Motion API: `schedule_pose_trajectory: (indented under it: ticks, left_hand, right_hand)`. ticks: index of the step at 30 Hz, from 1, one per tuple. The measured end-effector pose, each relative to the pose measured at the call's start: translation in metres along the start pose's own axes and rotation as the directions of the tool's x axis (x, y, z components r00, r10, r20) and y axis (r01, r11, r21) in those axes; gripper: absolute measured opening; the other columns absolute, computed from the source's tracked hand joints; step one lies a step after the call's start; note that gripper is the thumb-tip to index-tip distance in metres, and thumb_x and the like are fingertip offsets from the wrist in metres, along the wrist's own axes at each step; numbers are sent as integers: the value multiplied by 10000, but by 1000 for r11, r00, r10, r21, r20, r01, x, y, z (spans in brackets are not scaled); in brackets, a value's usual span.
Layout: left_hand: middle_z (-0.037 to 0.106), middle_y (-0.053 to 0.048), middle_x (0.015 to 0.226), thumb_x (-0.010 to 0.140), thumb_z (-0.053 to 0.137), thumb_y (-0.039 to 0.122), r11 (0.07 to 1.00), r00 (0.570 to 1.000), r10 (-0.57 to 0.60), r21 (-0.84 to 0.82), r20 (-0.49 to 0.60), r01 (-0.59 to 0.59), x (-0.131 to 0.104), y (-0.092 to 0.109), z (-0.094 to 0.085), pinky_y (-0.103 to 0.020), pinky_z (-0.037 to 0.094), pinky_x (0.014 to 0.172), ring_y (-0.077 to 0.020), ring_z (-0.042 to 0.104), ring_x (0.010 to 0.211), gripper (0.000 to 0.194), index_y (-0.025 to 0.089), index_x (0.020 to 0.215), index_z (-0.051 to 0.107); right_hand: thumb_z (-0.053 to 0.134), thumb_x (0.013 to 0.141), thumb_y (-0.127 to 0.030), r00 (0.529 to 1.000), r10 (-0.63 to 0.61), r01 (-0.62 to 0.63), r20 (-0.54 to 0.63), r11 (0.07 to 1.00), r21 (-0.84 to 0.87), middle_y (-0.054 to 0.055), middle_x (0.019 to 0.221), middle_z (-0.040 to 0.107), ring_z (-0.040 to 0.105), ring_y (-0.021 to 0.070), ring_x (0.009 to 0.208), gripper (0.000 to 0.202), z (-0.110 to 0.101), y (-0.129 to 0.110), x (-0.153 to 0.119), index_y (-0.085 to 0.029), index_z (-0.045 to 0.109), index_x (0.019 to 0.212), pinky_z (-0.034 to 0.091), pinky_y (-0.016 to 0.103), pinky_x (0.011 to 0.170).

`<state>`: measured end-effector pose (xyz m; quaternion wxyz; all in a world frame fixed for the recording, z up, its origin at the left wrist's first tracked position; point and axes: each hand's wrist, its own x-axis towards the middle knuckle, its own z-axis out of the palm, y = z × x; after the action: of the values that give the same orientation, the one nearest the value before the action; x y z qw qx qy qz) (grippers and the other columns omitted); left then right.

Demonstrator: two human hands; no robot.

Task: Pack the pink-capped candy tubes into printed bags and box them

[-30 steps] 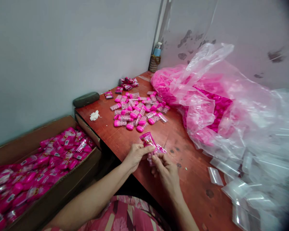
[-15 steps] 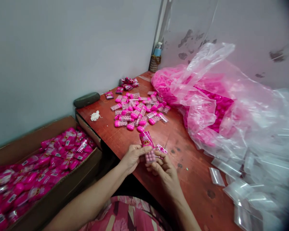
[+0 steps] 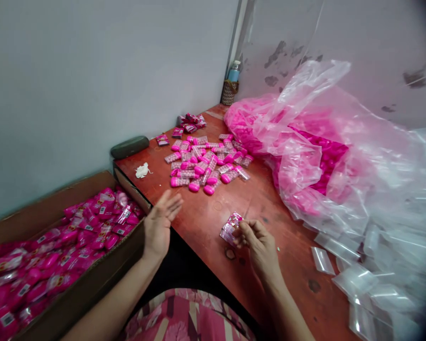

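Observation:
My left hand (image 3: 159, 227) is raised between the cardboard box and the table edge, fingers apart, holding nothing. Low over the red table, my right hand (image 3: 259, 244) has its thumb and fingertips pinched at the edge of a pink printed label (image 3: 230, 228). Several such labels seem to overlap there; how many is unclear. Beyond both hands lies a loose pile of small clear containers with pink caps, filled with pink balls (image 3: 208, 163). The cardboard box (image 3: 135, 237) at the left holds many pink labelled packs (image 3: 81, 241).
A large translucent bag (image 3: 298, 156) of pink pieces covers the table's right rear. Clear plastic sleeves (image 3: 362, 284) spread along the right. Against the wall are a dark oblong case (image 3: 129, 147), folded pink labels (image 3: 191, 122) and a bottle (image 3: 234, 72) in a woven holder. White scrap (image 3: 142, 170) lies near the left edge.
The pack with pink balls and label has left my hands. My left hand has moved left towards the box and opened. My right hand has shifted slightly right, onto the labels.

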<state>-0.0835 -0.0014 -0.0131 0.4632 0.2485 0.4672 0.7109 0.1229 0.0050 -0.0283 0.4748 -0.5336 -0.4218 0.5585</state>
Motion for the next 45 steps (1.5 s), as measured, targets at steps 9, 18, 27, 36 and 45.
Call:
schedule_pose_trajectory:
  ticks: [9,18,27,36,45]
  left_hand:
    - [552,-50,1205,720,617,258,675,758,-16,566,652,-473,-9,-77,57,-454,77,1046,-245,330,1239,236,284,952,644]
    - [605,-69,1124,798,521,217,444,679,125,571,724,-690,-10,-86,51,-486,254,1001,-245,419,1173,203,239,959,642]
    - [669,-96,951,763,550,408,904,822,-283,424,494,57,-10,-63,51,-329,494,763,-214,622,860,394,140,1046,609]
    - [594,-16,530,595,725,327,856,797,-517,175,312,487,3,-59,40,-226,482,541,-93,554,485,250,95,572,634]
    - [601,-15,540,538,767,290,852,838,-522,42,161,522,11,-45,27,-178,446,478,-75,536,488,250,100,532,604]
  right_hand:
    - [589,749,-405,998,-4,0,-66,998,-63,-11,625,604,526,96,477,221,-29,9,-2,-187,552,759,408,200,451]
    - [630,701,-404,981,-102,63,-167,972,-225,39,850,618,580,171,688,340,-28,18,6,-200,537,957,465,271,563]
    - [686,661,-310,994,-24,18,104,998,60,-57,599,559,511,101,518,404,-13,-5,27,-205,498,1003,393,213,507]
    - [402,860,-318,896,-175,439,408,476,-762,51,796,651,592,166,686,262,-7,-31,106,-158,591,947,436,267,614]
    - [470,805,-165,830,-127,548,543,10,-836,96,1130,556,448,238,1071,296,3,-43,189,-222,576,1075,332,329,861]
